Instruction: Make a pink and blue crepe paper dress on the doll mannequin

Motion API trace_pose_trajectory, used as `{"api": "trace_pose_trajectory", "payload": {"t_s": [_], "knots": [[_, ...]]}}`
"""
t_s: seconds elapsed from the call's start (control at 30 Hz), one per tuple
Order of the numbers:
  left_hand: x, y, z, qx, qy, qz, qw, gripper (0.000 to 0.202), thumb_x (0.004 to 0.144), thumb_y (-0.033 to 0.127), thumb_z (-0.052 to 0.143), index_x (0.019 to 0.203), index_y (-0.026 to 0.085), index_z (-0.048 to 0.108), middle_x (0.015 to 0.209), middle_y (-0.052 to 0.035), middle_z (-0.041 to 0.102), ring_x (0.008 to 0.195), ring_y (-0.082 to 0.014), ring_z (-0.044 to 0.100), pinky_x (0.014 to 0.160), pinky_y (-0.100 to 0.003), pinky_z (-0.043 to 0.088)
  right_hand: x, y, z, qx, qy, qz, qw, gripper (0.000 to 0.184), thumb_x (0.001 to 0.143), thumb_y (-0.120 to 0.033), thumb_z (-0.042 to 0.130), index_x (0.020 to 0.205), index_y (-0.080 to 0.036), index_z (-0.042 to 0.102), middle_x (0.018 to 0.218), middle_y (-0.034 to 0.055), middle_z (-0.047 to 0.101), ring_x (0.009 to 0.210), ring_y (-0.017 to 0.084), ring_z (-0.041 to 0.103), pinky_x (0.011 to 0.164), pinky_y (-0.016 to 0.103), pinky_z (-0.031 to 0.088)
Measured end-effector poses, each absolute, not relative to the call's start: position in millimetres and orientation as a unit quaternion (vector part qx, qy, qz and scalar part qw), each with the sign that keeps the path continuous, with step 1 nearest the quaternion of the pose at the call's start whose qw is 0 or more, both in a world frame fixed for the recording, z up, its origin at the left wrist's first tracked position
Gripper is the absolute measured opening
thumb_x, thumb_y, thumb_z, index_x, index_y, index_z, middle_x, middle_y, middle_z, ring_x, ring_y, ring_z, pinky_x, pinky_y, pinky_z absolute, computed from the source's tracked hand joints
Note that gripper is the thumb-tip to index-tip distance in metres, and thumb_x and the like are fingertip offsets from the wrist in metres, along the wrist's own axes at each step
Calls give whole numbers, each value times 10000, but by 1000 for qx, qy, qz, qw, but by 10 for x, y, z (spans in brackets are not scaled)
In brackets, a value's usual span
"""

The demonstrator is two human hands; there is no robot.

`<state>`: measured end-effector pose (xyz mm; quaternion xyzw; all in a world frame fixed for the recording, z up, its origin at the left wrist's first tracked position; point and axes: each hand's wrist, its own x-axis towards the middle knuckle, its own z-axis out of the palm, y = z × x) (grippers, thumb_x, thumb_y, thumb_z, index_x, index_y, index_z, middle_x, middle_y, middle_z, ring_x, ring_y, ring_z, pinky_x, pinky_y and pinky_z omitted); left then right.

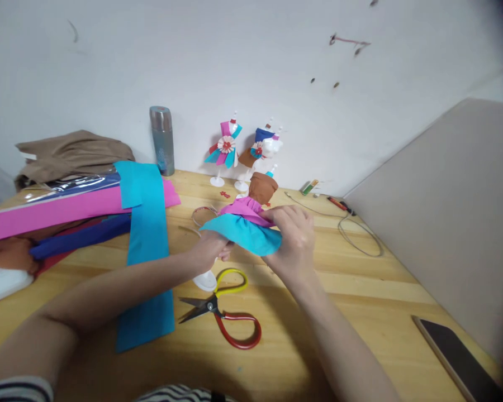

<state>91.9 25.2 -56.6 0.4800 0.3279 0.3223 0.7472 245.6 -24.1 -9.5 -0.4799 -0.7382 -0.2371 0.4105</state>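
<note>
Sleeve [17,389] cut off | left hand [207,251] part-hidden under paper skirt [245,233] | phone [456,349] cropped

Both arms in view, bare from the elbow down. The left forearm [121,285] enters from the lower left corner and runs up and right, nearly flat; a striped sleeve [17,389] shows at its upper end. The left hand [212,248] has a straight wrist; most of it is hidden, so its grip cannot be read. The right forearm [331,335] enters from the bottom edge, angled up and left. The right hand [293,234] is back up, fingers [276,214] curled, tips pinched and pointing left. Hands close, with a gap between them.
</note>
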Motion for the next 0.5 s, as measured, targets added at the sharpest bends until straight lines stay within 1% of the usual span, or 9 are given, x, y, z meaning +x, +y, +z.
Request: {"api": "trace_pose_trajectory", "payload": {"t_s": [0.03,0.07,0.13,0.27,0.33,0.43,0.5], "knots": [[919,228,-518,483,335,328,740,408,862,351,578,572,205,332,399,75,281,378,-47,222,418,-212,244,2456,-222,-116,-472,-734,-249,421,59,827,-206,622,826,-217,564,724,23,638,722,206,580,759,375,402],[917,201,-467,490,341,326,733,390,874,370,572,599,205,350,414,78,294,384,-50,235,425,-210,270,2458,-205,-135,-467,-728,-259,431,94,838,-208,623,792,-221,543,700,14,627,697,194,567,762,372,407],[911,147,-375,477,357,316,738,383,894,400,558,642,212,338,428,91,283,388,-51,236,426,-204,273,2466,-180,-167,-469,-711,-276,446,148,840,-197,620,748,-227,509,668,3,602,664,183,544,760,367,414],[908,112,-342,450,364,288,763,412,901,445,575,661,214,332,439,105,261,388,-43,206,422,-197,251,2468,-163,-205,-471,-687,-311,458,157,836,-185,626,748,-228,502,660,3,583,658,181,534,770,376,423],[909,137,-391,450,347,284,772,413,915,408,552,626,208,337,434,96,260,383,-42,204,417,-200,259,2450,-167,-215,-457,-698,-319,449,143,847,-181,624,764,-223,515,668,5,588,675,181,550,830,399,429],[908,194,-460,447,328,288,781,420,960,286,428,567,202,304,424,76,253,372,-42,200,410,-202,279,2414,-179,-225,-432,-728,-315,430,111,858,-187,627,790,-217,545,675,5,595,728,187,583,928,433,418],[905,228,-478,438,321,294,786,434,992,270,381,568,192,330,443,71,265,374,-37,207,414,-195,294,2394,-189,-237,-420,-744,-310,416,58,867,-190,610,829,-215,574,697,15,611,758,196,595,961,450,410]]}}
